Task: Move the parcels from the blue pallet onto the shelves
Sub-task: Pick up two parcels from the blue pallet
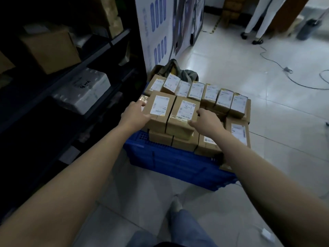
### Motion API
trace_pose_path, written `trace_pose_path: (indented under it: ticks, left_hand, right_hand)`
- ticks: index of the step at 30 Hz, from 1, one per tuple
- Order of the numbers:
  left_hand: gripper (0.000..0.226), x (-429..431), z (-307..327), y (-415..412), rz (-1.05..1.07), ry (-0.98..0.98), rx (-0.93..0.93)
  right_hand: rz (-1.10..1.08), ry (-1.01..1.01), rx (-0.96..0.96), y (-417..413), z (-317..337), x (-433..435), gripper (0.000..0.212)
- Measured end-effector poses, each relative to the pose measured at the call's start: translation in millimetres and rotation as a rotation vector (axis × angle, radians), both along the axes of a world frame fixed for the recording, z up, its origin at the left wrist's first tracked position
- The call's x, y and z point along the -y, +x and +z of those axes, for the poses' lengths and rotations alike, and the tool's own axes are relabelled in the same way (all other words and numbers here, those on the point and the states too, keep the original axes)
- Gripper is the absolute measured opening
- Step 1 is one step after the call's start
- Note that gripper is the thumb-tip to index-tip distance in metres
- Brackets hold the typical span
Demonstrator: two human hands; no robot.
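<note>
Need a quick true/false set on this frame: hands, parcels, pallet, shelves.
1. Both hands hold the same parcel. False: the left hand grips the left parcel, and the right hand grips the parcel marked 8-1 beside it.
2. The parcel marked 8-1 sits on top of other parcels. True.
3. The pallet is red. False: the pallet is blue.
4. The shelves stand on the person's right. False: the shelves are on the left.
5. A white wrapped parcel lies on a shelf. True.
</note>
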State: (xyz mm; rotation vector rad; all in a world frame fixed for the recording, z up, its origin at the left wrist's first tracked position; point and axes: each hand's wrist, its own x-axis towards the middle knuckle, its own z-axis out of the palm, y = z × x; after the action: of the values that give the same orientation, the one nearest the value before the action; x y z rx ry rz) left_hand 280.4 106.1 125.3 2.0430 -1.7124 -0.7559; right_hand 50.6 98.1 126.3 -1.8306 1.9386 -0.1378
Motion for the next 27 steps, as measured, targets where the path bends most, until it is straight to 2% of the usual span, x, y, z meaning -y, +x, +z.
trace_pose_path:
  ticks: [5,10,15,21,27]
  left_hand:
    - [0.063,51.5,-39.8,-8.9,0.104,0.134,-0.147]
    - [0.066,88.9,-77.7,-6.6,0.144,0.261,-0.196]
    - [0.062,126.5,-112.8,2.2,0.186,0.321,-0.206]
    - [0.054,160.1,-149.4,7.4,0.138,0.358,-0.105]
    - [0.047,176.1,-172.9,17.8,0.212,0.447,-0.372]
  right_hand:
    - [-0.065,0.142,0.139,-17.1,-40.4,55.7,0.057]
    - [-0.416,0.404,0.528,-33.0,-83.9,92.1,0.065]
    - [-0.585,0.532,0.675,-39.5,-126.4,114.8,0.077]
    - [-0.684,0.603,0.89,-35.0,-163.2,131.7,0.057]
    - [-0.719,0.624,0.956,-32.9,-184.4,139.7,0.069]
